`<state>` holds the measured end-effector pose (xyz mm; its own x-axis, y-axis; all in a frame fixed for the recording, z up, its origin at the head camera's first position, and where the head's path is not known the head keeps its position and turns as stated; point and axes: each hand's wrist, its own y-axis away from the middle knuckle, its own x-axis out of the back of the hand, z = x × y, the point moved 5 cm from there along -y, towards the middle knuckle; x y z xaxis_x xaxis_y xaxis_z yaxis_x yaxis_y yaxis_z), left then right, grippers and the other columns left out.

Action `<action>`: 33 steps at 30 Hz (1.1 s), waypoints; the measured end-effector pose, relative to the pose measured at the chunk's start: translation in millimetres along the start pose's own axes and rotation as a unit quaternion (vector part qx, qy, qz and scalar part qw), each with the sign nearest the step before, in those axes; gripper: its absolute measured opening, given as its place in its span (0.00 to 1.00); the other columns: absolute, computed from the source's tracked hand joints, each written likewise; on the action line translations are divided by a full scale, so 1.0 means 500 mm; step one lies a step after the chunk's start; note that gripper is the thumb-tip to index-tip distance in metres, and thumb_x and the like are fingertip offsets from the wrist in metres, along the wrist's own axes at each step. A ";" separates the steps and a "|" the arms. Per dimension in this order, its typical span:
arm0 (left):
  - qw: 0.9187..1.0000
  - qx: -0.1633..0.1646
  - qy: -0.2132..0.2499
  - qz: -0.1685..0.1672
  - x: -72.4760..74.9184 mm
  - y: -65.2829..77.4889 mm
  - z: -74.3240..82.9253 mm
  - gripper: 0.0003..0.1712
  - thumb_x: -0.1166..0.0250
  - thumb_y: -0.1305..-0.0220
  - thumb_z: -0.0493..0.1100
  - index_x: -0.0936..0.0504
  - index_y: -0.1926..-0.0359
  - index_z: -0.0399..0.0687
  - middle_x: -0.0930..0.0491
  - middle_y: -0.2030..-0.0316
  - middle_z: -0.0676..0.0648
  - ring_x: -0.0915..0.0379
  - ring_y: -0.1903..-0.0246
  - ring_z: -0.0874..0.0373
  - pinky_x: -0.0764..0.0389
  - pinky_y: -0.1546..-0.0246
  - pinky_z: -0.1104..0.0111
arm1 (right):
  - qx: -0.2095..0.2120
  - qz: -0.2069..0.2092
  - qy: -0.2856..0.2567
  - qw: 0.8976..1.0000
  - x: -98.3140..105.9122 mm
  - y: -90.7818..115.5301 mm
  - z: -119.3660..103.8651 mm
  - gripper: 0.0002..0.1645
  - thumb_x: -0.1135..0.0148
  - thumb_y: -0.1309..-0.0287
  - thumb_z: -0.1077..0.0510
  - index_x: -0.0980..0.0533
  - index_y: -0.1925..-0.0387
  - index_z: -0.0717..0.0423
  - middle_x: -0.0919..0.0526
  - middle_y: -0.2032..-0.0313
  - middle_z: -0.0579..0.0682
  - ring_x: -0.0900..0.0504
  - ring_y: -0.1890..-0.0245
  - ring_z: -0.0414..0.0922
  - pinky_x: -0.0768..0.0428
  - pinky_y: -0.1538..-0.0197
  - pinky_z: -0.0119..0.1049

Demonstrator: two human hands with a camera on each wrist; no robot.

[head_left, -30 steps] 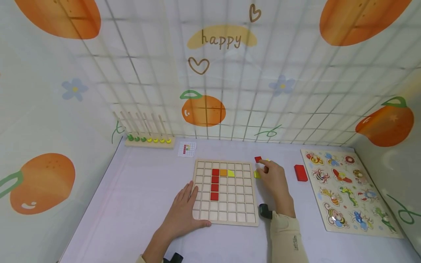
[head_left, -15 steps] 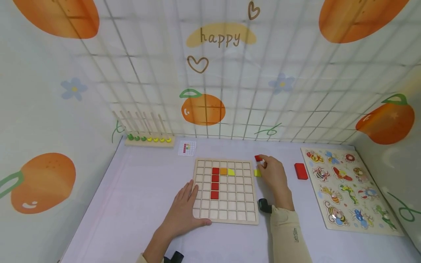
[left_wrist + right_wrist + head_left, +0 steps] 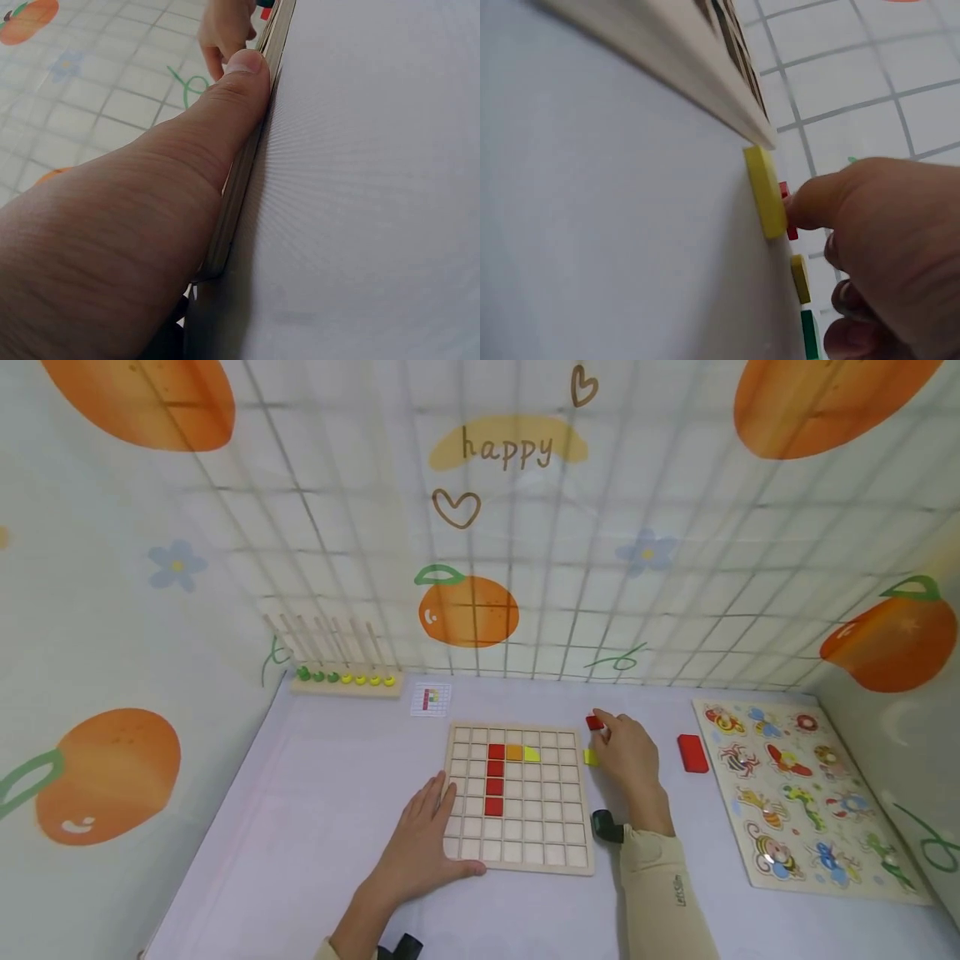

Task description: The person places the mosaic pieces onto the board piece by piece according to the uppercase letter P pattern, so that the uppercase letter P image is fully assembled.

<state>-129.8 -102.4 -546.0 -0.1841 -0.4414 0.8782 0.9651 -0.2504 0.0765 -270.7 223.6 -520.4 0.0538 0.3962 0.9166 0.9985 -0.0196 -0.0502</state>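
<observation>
Right-hand grip [image 3: 628, 758], much the nearer, pinches the red block [image 3: 593, 723] between nearly closed fingers, just off the board [image 3: 533, 812]'s far right corner, left hand [image 3: 420, 833] spread at its left edge

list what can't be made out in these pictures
Head view: part of the grid board, covered by the left hand.
Head view: exact pattern on the small card, too small.
Head view: the green block seen from the right wrist, apparently behind the right hand.
Right wrist view: middle of the red block, behind that hand.
Right wrist view: much of the grid board, beyond the top edge.
</observation>
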 end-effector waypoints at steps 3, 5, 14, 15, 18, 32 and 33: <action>1.000 -0.003 0.005 -0.004 -0.001 -0.001 0.003 0.78 0.30 0.60 0.83 0.51 0.18 0.47 0.60 0.17 0.46 0.62 0.18 0.47 0.50 0.20 0.49 | -0.003 -0.005 0.012 1.000 0.001 -0.001 0.003 0.29 0.47 0.33 0.56 0.26 0.32 0.53 0.20 0.63 0.60 0.25 0.67 0.52 0.26 0.69 0.43; 1.000 -0.005 0.003 -0.005 -0.001 0.000 0.004 0.78 0.30 0.61 0.84 0.51 0.18 0.46 0.60 0.17 0.45 0.62 0.18 0.47 0.49 0.20 0.49 | -0.006 -0.010 0.018 1.000 0.001 -0.001 0.006 0.28 0.47 0.33 0.56 0.25 0.32 0.55 0.19 0.60 0.61 0.24 0.65 0.53 0.23 0.67 0.44; 1.000 -0.011 -0.013 0.009 0.001 0.003 0.003 0.78 0.31 0.61 0.84 0.50 0.19 0.46 0.58 0.17 0.44 0.60 0.18 0.46 0.47 0.21 0.48 | -0.029 -0.027 0.003 0.999 0.005 0.000 0.001 0.24 0.41 0.32 0.54 0.22 0.39 0.62 0.20 0.61 0.60 0.24 0.64 0.53 0.20 0.61 0.46; 1.000 -0.011 -0.014 0.010 0.001 0.003 0.003 0.78 0.31 0.61 0.84 0.49 0.19 0.46 0.58 0.17 0.44 0.60 0.18 0.46 0.47 0.21 0.48 | -0.032 -0.029 0.002 0.999 0.005 0.000 0.001 0.24 0.41 0.32 0.54 0.21 0.40 0.62 0.19 0.60 0.61 0.23 0.63 0.53 0.19 0.60 0.47; 1.000 -0.010 -0.017 0.009 0.000 0.003 0.002 0.78 0.31 0.61 0.85 0.50 0.19 0.46 0.58 0.17 0.44 0.60 0.18 0.47 0.47 0.21 0.49 | -0.035 -0.029 -0.001 0.999 0.004 0.000 0.002 0.23 0.41 0.32 0.54 0.20 0.42 0.64 0.18 0.58 0.62 0.22 0.62 0.54 0.18 0.55 0.50; 1.000 -0.008 -0.009 0.006 0.002 -0.001 0.002 0.79 0.31 0.61 0.84 0.50 0.19 0.45 0.59 0.17 0.45 0.61 0.18 0.47 0.49 0.21 0.49 | -0.034 -0.023 -0.024 0.999 0.002 0.002 0.009 0.22 0.42 0.36 0.52 0.17 0.50 0.65 0.16 0.64 0.58 0.21 0.64 0.53 0.20 0.58 0.47; 1.000 -0.009 -0.010 0.006 0.002 -0.001 0.001 0.78 0.31 0.61 0.84 0.49 0.19 0.45 0.59 0.17 0.45 0.61 0.18 0.47 0.49 0.21 0.49 | -0.034 -0.023 -0.027 0.999 0.002 0.002 0.009 0.22 0.42 0.37 0.52 0.17 0.51 0.65 0.17 0.64 0.58 0.21 0.64 0.53 0.20 0.58 0.46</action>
<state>-130.2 -102.1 -544.8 -0.1690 -0.4279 0.8879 0.9638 -0.2601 0.0581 -269.5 228.3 -521.2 0.0094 0.4465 0.8947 0.9979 -0.0620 0.0204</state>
